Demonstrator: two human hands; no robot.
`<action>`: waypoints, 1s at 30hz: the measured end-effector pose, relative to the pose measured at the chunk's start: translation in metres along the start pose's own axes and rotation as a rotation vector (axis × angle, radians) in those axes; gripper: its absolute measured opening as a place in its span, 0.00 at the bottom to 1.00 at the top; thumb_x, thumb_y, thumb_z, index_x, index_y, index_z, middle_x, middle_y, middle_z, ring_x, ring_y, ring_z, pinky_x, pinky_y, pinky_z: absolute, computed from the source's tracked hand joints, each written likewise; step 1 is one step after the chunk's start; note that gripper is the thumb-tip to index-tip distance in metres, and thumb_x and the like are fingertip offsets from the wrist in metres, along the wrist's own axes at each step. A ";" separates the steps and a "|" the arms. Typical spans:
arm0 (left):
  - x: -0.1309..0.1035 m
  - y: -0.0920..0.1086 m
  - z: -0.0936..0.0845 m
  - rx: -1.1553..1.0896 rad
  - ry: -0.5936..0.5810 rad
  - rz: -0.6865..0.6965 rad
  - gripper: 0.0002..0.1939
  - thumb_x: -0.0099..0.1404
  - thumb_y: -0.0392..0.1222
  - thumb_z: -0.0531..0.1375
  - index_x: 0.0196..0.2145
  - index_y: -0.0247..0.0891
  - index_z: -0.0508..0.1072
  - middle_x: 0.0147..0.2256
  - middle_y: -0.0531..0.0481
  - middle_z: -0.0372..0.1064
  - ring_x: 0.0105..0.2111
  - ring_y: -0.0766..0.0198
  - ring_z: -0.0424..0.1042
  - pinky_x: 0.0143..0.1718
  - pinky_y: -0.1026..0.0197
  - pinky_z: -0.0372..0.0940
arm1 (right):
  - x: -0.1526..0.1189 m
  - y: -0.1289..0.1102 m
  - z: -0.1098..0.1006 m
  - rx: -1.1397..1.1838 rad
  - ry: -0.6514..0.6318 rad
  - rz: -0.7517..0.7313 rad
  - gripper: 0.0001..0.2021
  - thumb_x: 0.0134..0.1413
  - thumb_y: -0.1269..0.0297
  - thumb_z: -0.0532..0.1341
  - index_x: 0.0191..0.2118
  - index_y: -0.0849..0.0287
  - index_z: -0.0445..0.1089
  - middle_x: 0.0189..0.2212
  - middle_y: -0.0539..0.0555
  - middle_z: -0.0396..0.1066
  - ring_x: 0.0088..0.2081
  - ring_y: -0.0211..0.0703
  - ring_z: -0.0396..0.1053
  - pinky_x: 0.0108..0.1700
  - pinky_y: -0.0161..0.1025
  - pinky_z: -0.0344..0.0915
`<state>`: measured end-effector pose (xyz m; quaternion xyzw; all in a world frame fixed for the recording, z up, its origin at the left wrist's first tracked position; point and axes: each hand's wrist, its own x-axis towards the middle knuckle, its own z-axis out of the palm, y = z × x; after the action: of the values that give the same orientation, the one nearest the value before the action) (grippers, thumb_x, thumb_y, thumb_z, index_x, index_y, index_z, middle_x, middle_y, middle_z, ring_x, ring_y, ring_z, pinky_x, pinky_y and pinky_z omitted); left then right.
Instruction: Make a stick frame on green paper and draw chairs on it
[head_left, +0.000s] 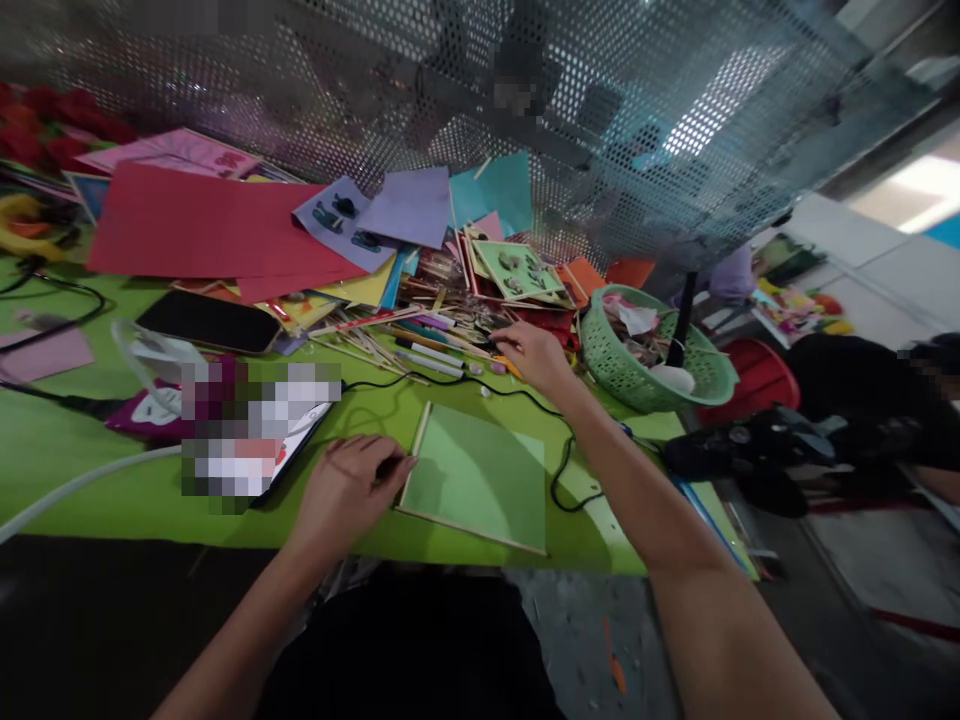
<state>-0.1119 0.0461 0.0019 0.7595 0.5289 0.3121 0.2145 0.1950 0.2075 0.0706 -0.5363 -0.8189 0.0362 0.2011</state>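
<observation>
near the right hand (534, 352), a green basket (609, 358) holds crumpled scraps (636, 317).

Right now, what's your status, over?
Left fingers at left-edge stick of green card. Right fingers near loose pens. Black cable loops right of card.

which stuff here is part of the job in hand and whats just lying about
Likely in use:
green card, left hand at its edge
sticks along two card edges
perhaps pens, near right hand

Apparently lying about:
dark phone
green basket
red sheet
</observation>
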 end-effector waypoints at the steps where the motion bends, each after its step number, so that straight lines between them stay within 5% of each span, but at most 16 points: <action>1: 0.000 -0.001 0.000 -0.003 -0.003 -0.007 0.14 0.73 0.49 0.59 0.30 0.44 0.74 0.31 0.52 0.79 0.35 0.57 0.77 0.42 0.52 0.60 | 0.011 -0.004 0.004 -0.013 -0.024 -0.011 0.13 0.66 0.71 0.61 0.47 0.55 0.83 0.47 0.59 0.83 0.47 0.53 0.79 0.52 0.47 0.72; 10: -0.003 0.001 -0.001 -0.024 -0.043 -0.025 0.12 0.73 0.47 0.60 0.31 0.45 0.75 0.32 0.52 0.80 0.35 0.55 0.78 0.40 0.50 0.60 | 0.110 -0.054 0.063 -0.126 -0.151 -0.223 0.16 0.72 0.71 0.59 0.56 0.54 0.81 0.52 0.59 0.80 0.54 0.53 0.75 0.55 0.46 0.69; 16: -0.005 0.003 -0.003 -0.037 -0.046 -0.020 0.12 0.74 0.46 0.59 0.32 0.45 0.74 0.32 0.53 0.80 0.34 0.56 0.77 0.41 0.49 0.61 | 0.141 -0.066 0.085 -0.322 -0.140 -0.276 0.16 0.69 0.75 0.55 0.48 0.58 0.81 0.51 0.64 0.76 0.50 0.56 0.71 0.46 0.48 0.68; 25: -0.006 0.003 -0.002 -0.041 -0.032 -0.020 0.11 0.74 0.46 0.59 0.32 0.44 0.75 0.33 0.53 0.80 0.35 0.56 0.77 0.41 0.50 0.61 | 0.139 -0.061 0.069 -0.287 -0.154 -0.287 0.09 0.65 0.74 0.61 0.45 0.57 0.78 0.44 0.60 0.81 0.48 0.57 0.73 0.50 0.50 0.65; 30: -0.004 0.004 -0.008 -0.090 -0.010 -0.011 0.11 0.75 0.44 0.58 0.33 0.43 0.77 0.32 0.53 0.79 0.35 0.58 0.77 0.40 0.53 0.63 | 0.130 -0.050 0.038 0.059 -0.176 -0.196 0.05 0.60 0.73 0.66 0.40 0.57 0.78 0.38 0.54 0.80 0.42 0.49 0.74 0.47 0.44 0.66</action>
<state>-0.1161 0.0408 0.0096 0.7476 0.5176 0.3305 0.2528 0.0933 0.3081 0.0874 -0.4425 -0.8803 0.0873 0.1470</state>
